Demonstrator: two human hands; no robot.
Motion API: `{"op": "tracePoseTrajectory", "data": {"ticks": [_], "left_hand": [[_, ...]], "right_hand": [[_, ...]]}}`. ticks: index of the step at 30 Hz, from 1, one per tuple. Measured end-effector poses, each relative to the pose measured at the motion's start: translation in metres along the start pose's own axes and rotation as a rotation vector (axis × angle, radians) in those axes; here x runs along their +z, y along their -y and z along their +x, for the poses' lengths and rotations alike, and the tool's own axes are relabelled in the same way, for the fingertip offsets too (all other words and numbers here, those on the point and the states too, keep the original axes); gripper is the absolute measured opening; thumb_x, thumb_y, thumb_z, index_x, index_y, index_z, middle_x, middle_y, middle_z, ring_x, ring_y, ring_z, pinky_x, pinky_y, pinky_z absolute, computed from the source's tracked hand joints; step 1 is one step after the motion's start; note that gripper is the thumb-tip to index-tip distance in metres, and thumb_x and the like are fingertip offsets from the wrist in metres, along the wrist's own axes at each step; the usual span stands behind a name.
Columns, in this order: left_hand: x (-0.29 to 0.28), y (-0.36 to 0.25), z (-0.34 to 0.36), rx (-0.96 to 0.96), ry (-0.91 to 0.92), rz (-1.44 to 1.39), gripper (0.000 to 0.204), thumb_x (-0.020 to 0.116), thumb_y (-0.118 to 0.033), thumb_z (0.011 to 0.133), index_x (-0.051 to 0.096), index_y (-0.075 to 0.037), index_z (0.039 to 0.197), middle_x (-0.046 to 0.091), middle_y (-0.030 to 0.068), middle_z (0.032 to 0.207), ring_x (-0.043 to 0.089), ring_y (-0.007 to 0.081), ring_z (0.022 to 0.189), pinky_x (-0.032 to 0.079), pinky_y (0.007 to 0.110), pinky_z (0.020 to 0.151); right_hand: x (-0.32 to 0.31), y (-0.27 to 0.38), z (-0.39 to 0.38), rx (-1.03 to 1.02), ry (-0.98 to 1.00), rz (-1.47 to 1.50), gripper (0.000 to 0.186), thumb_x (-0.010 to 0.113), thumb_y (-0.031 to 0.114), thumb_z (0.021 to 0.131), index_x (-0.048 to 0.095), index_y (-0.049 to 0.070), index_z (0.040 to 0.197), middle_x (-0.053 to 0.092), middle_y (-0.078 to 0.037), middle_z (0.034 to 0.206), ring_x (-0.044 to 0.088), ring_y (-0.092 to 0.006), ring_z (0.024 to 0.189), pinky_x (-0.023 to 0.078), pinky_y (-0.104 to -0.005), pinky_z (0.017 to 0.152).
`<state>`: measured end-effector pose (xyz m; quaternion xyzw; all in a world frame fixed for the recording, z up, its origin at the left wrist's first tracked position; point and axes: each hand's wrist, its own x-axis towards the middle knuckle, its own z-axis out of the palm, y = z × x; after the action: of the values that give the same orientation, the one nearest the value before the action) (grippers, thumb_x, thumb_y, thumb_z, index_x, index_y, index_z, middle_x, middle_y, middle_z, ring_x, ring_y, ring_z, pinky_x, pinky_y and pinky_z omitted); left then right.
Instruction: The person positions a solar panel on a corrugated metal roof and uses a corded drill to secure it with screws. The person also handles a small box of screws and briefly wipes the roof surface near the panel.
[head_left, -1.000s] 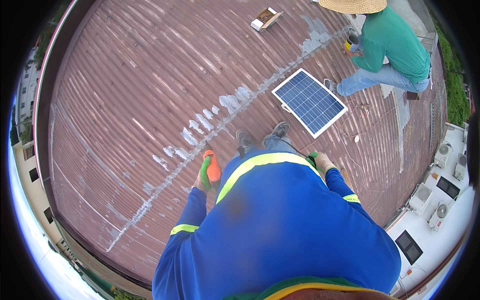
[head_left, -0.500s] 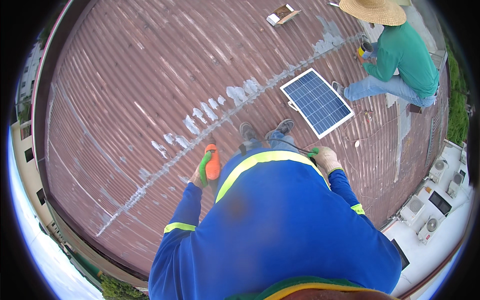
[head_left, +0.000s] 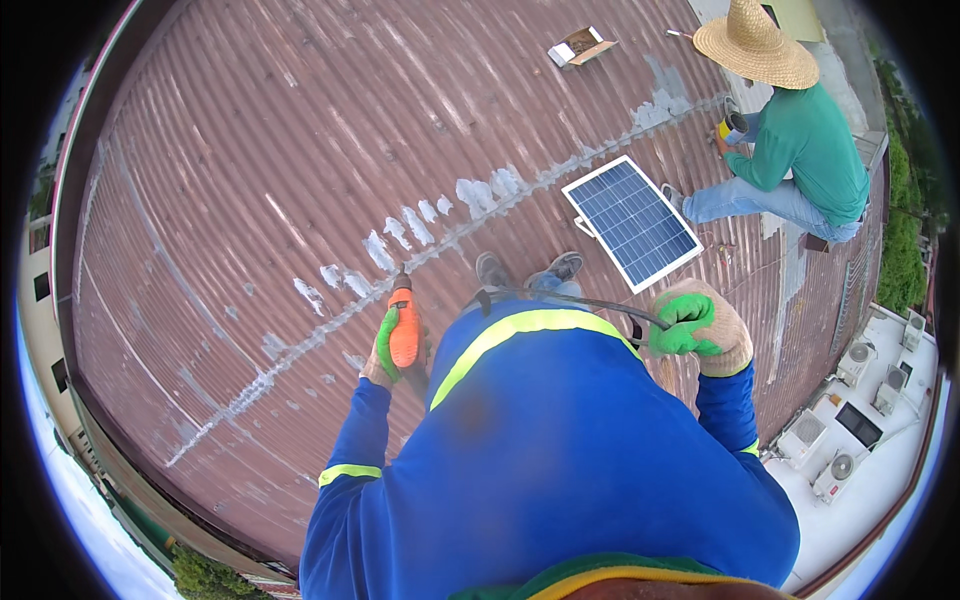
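Left fingers (head_left: 386, 342) wrap the orange drill (head_left: 404, 336), right fingers (head_left: 684, 330) a dark cable (head_left: 620, 307).

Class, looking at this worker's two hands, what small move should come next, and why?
Probably the right hand should draw the black cable sideways, clear of the body: it has the cable in its grip, and the cable runs across in front of the blue top, while the left hand is occupied holding the orange power tool.

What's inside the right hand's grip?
A dark cable runs into the right hand. The stretch within is covered by its gloved fingers, so whether anything else is in there cannot be seen.
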<state>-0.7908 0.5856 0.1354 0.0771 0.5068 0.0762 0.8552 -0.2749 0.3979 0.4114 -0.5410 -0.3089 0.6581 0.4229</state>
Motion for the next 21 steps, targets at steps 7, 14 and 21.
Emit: {"op": "tracePoseTrajectory", "data": {"ticks": [7,14,21], "left_hand": [[0.018,-0.031,-0.009,0.060,0.020,-0.015,0.079,0.076,-0.067,0.084,0.060,-0.008,0.134,0.071,0.0187,0.106,0.072,0.0364,0.085,0.062,0.052,0.071],[0.047,-0.055,-0.008,0.142,0.107,-0.008,0.078,0.074,-0.068,0.086,0.060,-0.008,0.133,0.071,0.0181,0.108,0.072,0.0353,0.085,0.062,0.051,0.071],[0.083,-0.083,-0.001,0.162,0.225,-0.026,0.077,0.073,-0.066,0.088,0.060,-0.005,0.135,0.072,0.0194,0.110,0.074,0.0352,0.083,0.063,0.051,0.070]], "right_hand": [[0.031,0.129,0.031,-0.808,0.234,0.193,0.052,0.071,0.047,0.096,0.066,0.002,0.121,0.073,-0.017,0.111,0.073,-0.0300,0.087,0.060,-0.0441,0.065],[-0.002,0.171,0.031,-0.986,-0.562,-0.249,0.032,0.055,0.025,0.109,0.071,0.000,0.121,0.076,-0.015,0.110,0.075,-0.0257,0.091,0.065,-0.0389,0.072],[-0.056,0.215,0.064,-0.860,-0.625,-0.551,0.030,0.057,0.024,0.109,0.072,0.001,0.119,0.075,-0.011,0.106,0.071,-0.0200,0.086,0.060,-0.0339,0.069]]}}
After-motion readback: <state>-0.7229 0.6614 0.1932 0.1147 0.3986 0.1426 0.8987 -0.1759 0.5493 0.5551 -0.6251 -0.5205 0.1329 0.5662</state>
